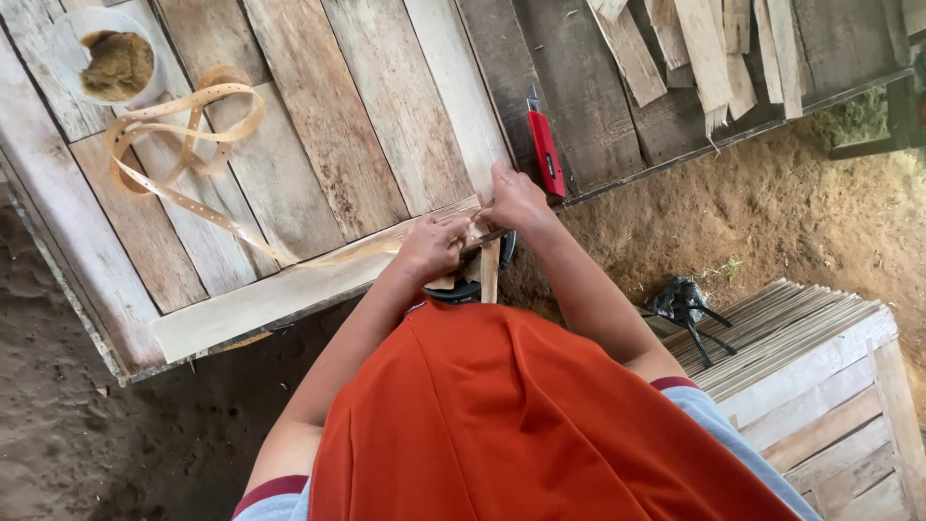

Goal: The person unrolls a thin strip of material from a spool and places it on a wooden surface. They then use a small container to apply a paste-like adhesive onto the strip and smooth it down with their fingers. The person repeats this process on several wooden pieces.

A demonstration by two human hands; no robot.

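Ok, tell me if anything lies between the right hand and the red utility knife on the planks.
Nothing visible does. The right hand rests on the thin wooden strip; the red utility knife lies just beyond it on bare planks.

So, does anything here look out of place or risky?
The red utility knife lies loose on the plank table, close beside the right hand. Whether its blade is extended cannot be told. Otherwise nothing looks spilled or broken.

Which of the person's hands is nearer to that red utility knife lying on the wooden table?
The right hand. It rests at the table edge just below and left of the red utility knife, nearly touching it. The left hand sits farther left, on the thin strip.
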